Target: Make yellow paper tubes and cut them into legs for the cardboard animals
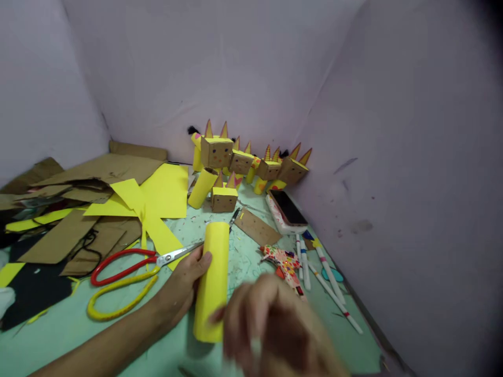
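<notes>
The left hand (188, 280) grips the yellow paper tube (215, 277) from its left side, at the near middle of the tabletop (245, 267). The right hand (275, 327), blurred, is by the tube's near end; whether it holds anything I cannot tell. A light, steady grip should avoid denting the tube; keep fingers clear of the scissors (167, 258), blades pointing toward it.

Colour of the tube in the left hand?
Yellow; the tube shows best in the head view.
</notes>
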The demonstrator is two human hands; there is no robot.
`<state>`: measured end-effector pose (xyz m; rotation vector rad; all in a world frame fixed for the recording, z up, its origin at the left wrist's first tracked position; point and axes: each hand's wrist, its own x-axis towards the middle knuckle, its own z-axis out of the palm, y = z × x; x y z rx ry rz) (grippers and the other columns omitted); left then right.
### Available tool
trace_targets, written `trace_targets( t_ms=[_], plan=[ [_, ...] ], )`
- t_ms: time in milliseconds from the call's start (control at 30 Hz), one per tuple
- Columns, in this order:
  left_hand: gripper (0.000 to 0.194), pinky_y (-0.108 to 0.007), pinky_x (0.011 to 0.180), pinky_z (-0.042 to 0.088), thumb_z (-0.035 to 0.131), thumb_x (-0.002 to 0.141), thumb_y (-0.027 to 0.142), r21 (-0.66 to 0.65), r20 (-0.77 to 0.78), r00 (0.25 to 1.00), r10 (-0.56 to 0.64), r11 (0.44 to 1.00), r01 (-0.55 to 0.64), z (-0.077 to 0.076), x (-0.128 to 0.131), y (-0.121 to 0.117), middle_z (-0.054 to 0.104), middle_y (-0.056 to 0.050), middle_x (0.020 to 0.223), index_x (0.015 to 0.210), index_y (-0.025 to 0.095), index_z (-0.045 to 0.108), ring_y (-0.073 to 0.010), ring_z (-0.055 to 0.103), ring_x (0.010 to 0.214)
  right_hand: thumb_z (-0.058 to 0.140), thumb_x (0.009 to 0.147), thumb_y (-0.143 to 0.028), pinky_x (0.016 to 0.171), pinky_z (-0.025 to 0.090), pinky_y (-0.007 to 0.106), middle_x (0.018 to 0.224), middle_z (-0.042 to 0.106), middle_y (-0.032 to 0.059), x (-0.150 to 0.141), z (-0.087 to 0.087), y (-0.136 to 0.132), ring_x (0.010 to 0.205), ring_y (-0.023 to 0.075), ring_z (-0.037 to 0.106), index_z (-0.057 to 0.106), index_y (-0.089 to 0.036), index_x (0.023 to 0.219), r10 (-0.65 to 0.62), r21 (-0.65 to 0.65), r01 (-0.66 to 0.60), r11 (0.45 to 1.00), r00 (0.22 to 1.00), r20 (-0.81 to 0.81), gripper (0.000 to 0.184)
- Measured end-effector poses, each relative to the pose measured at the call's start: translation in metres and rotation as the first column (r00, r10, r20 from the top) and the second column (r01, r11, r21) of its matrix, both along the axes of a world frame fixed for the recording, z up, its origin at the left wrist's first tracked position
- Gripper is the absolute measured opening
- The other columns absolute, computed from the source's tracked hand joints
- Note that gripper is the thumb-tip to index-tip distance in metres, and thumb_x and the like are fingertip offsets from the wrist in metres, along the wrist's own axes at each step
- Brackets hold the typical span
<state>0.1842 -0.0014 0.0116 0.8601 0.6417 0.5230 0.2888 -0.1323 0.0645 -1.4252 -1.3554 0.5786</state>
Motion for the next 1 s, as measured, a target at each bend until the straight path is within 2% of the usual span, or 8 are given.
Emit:
trace_targets(
  t_ms=[67, 133, 300, 367, 433, 533, 667, 1000],
  plan=[
    [0.043, -0.025, 0.067, 0.047, 0.070, 0.070, 0.044, 0.050, -0.021, 1.000, -0.022, 0.998, 0.023, -0.003, 0.003, -0.001, 0.066, -0.004, 0.087, 0.102, 0.017, 0.059, -0.0174, 0.059, 0.079, 0.060, 0.080, -0.047, 0.089, 0.050, 0.038, 0.103, 0.063, 0.0024, 0.019, -0.009, 0.001, 0.101, 0.0199, 0.060, 0.050, -0.032, 0.105, 0.003, -0.031, -0.005, 0.999, 0.998, -0.066, 0.031],
    [0.049, -0.027, 0.069, 0.047, 0.070, 0.069, 0.043, 0.134, -0.073, 0.997, -0.032, 0.990, 0.041, -0.007, 0.006, -0.002, 0.066, -0.007, 0.095, 0.106, 0.016, 0.057, -0.0197, 0.060, 0.083, 0.071, 0.073, -0.042, 0.102, 0.039, 0.043, 0.124, 0.054, 0.0075, 0.036, -0.025, 0.003, 0.118, 0.0232, 0.050, 0.040, -0.030, 0.124, 0.048, -0.093, -0.052, 0.994, 0.998, -0.049, 0.061],
    [0.044, -0.035, 0.080, 0.049, 0.063, 0.075, 0.037, 0.389, -0.246, 0.966, 0.081, 0.921, 0.022, -0.018, 0.005, -0.008, 0.063, -0.011, 0.103, 0.110, 0.014, 0.049, -0.0241, 0.061, 0.094, 0.075, 0.070, -0.036, 0.110, 0.027, 0.046, 0.141, 0.037, 0.0116, 0.038, -0.064, 0.000, 0.132, 0.0265, 0.033, 0.028, -0.026, 0.137, 0.139, -0.176, -0.123, 0.977, 0.987, 0.080, 0.083],
    [0.041, -0.037, 0.084, 0.049, 0.056, 0.080, 0.034, 0.597, -0.313, 0.935, 0.165, 0.800, 0.059, -0.019, 0.000, -0.010, 0.058, -0.012, 0.112, 0.116, 0.016, 0.046, -0.0240, 0.058, 0.101, 0.074, 0.072, -0.033, 0.110, 0.028, 0.043, 0.141, 0.036, 0.0105, 0.032, -0.070, -0.003, 0.132, 0.0249, 0.033, 0.026, -0.027, 0.137, 0.152, -0.162, -0.133, 0.978, 0.982, 0.113, 0.081],
    [0.041, -0.040, 0.094, 0.044, 0.051, 0.083, 0.033, 0.809, -0.354, 0.901, 0.252, 0.565, 0.161, -0.018, -0.007, -0.010, 0.051, -0.014, 0.123, 0.120, 0.015, 0.046, -0.0252, 0.050, 0.114, 0.073, 0.072, -0.036, 0.108, 0.031, 0.042, 0.139, 0.039, 0.0098, 0.028, -0.072, -0.005, 0.130, 0.0242, 0.036, 0.027, -0.027, 0.137, 0.165, -0.152, -0.149, 0.977, 0.981, 0.103, 0.080],
    [0.046, -0.044, 0.108, 0.030, 0.048, 0.085, 0.035, 0.891, -0.413, 0.886, 0.213, 0.298, 0.343, -0.014, -0.019, -0.008, 0.044, -0.016, 0.135, 0.125, 0.012, 0.047, -0.0265, 0.037, 0.129, 0.070, 0.074, -0.042, 0.107, 0.032, 0.043, 0.138, 0.041, 0.0098, 0.032, -0.070, -0.006, 0.129, 0.0250, 0.038, 0.029, -0.027, 0.136, 0.154, -0.167, -0.134, 0.977, 0.982, 0.107, 0.076],
    [0.052, -0.044, 0.111, 0.026, 0.041, 0.088, 0.037, 0.826, -0.522, 0.847, 0.099, 0.307, 0.473, -0.011, -0.028, -0.006, 0.034, -0.015, 0.146, 0.134, 0.012, 0.041, -0.0268, 0.027, 0.136, 0.069, 0.075, -0.041, 0.108, 0.030, 0.047, 0.144, 0.036, 0.0100, 0.042, -0.065, -0.004, 0.133, 0.0273, 0.033, 0.023, -0.029, 0.140, 0.089, -0.144, -0.054, 0.988, 0.965, 0.245, 0.081],
    [0.053, -0.045, 0.112, 0.025, 0.039, 0.088, 0.036, 0.823, -0.520, 0.848, 0.102, 0.326, 0.466, -0.013, -0.029, -0.008, 0.033, -0.015, 0.147, 0.135, 0.011, 0.040, -0.0257, 0.027, 0.137, 0.073, 0.070, -0.040, 0.107, 0.031, 0.052, 0.145, 0.029, 0.0120, 0.039, -0.058, 0.003, 0.133, 0.0325, 0.029, 0.009, -0.031, 0.144, 0.141, -0.140, -0.084, 0.987, 0.870, 0.472, 0.098]
  ],
)
